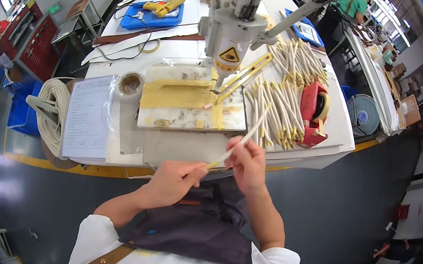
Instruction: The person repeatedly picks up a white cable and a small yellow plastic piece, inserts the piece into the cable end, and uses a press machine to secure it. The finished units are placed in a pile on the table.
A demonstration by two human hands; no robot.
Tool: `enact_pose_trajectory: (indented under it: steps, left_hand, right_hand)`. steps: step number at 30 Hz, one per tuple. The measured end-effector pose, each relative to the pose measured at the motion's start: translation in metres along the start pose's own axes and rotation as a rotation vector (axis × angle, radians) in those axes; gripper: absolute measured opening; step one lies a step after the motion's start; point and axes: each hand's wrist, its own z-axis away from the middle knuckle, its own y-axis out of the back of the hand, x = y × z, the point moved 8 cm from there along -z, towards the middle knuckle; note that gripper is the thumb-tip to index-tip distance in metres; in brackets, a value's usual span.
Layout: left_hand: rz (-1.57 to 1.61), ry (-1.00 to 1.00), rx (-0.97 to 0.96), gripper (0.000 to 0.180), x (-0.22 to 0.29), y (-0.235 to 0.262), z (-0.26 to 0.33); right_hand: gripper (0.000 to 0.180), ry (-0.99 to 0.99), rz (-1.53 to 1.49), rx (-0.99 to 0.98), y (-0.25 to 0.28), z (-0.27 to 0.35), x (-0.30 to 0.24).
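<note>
A white cord piece with yellow tape at its ends slants across in front of me, over the table's near edge. My left hand is closed on its lower, yellow-taped end. Higher up, the thumb and fingers of my right hand pinch the same cord, whose far end points toward a pile of similar cords. Beyond my hands lies a white stone slab partly covered with yellow tape. A grey press machine with a warning label stands over the slab.
A red tape dispenser stands right of the pile. To the left are a printed sheet, a clear tape roll and a large coil of white cord. A blue tray holds a yellow glue gun. Another person works at the far right.
</note>
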Motion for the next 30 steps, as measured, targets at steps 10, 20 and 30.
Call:
enact_pose_trajectory:
  steps: [10, 20, 30]
  left_hand:
    - [0.240, 0.062, 0.325, 0.019, -0.039, 0.053, 0.000]
    - [-0.623, -0.372, 0.600, 0.013, -0.029, 0.070, -0.048]
    - [-0.780, -0.409, 0.465, 0.015, -0.052, 0.069, -0.075]
  right_hand:
    - [0.022, 0.150, 0.208, 0.288, 0.031, -0.066, -0.042]
    - [0.021, 0.064, 0.823, 0.431, 0.062, -0.146, -0.031]
    - [0.020, 0.071, 1.193, 0.512, 0.061, -0.181, -0.027]
